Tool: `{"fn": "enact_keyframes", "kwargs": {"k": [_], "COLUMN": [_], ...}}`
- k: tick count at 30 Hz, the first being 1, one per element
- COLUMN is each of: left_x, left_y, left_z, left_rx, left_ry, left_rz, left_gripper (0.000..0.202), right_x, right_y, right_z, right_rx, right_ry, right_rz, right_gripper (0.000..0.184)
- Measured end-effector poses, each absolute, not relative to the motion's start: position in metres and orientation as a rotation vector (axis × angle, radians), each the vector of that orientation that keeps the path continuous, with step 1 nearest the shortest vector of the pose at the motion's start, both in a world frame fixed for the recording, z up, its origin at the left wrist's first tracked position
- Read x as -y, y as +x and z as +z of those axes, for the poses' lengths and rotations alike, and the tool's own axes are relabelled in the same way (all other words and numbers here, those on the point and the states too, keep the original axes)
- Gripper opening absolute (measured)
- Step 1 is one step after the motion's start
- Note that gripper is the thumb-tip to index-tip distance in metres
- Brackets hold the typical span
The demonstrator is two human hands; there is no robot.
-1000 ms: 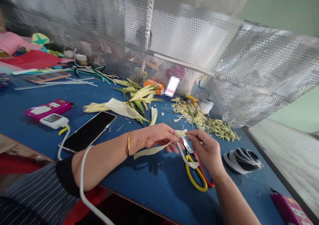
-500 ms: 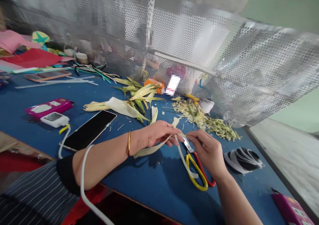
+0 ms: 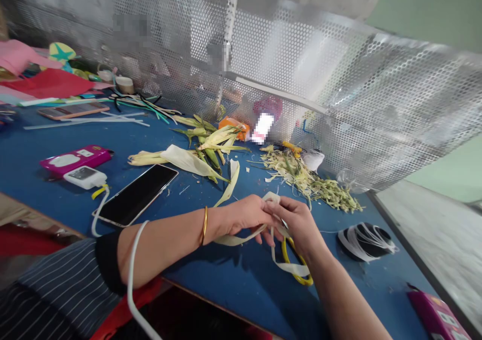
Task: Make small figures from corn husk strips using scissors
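I watched both hands working close together above the blue tabletop, right of its middle. The left hand was partly curled, thumb and fingers closed on a pale husk strip; the right hand pinched it where the fingertips met. The strip's loose ends hung below, one leftward, one rightward over the yellow-handled scissors, which the right hand partly hid from me. Beyond lay a bunch of husks and, farther right, a pile of scraps. A spool stood to the right, a black phone lay left.
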State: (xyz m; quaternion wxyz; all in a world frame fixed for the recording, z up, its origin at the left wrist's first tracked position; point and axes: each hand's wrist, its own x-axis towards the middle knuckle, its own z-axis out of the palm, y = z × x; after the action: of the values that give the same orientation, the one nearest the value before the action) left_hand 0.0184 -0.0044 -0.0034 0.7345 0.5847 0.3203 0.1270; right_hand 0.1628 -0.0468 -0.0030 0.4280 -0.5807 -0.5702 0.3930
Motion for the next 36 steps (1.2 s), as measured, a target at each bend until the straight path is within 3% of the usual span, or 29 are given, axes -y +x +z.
{"fn": "enact_keyframes", "kwargs": {"k": [3,7,10,13,21,24,28,32,36], "left_x": [0.006,-0.005,-0.018,-0.029,-0.025,-0.017,-0.010,-0.008,-0.008], "left_y": [0.020,0.015,0.009,0.004,0.003,0.006,0.008,0.006,0.004], "left_z": [-0.001,0.006,0.009,0.011,0.015,0.015,0.013,0.014,0.018], "left_rx": [-0.728,-0.776,-0.747,-0.715,-0.678,-0.644,-0.693,-0.717,-0.726], "left_ry": [1.206,0.981,0.817,0.613,0.548,0.582,0.668,0.793,0.929], "left_rz": [0.293,0.391,0.397,0.348,0.419,0.403,0.503,0.554,0.567], "left_gripper": [0.013,0.010,0.015,0.017,0.020,0.027,0.026,0.015,0.017], "right_x": [0.055,0.072,0.079,0.077,0.073,0.072,0.071,0.072,0.067], "right_y": [0.156,0.156,0.154,0.150,0.148,0.140,0.132,0.139,0.153], "right_z": [-0.004,0.001,0.001,-0.003,-0.006,-0.007,-0.008,-0.005,-0.001], "right_rx": [1.363,1.903,2.315,2.503,2.348,2.258,2.317,1.923,1.447], "right_ry": [-1.415,-1.198,-0.941,-0.898,-0.949,-1.059,-1.026,-1.146,-1.419], "right_rz": [0.749,-0.134,-0.588,-0.787,-0.524,-0.662,-0.723,-0.355,0.146], "right_gripper": [0.028,0.010,0.017,0.021,0.025,0.031,0.025,0.018,0.021]}}
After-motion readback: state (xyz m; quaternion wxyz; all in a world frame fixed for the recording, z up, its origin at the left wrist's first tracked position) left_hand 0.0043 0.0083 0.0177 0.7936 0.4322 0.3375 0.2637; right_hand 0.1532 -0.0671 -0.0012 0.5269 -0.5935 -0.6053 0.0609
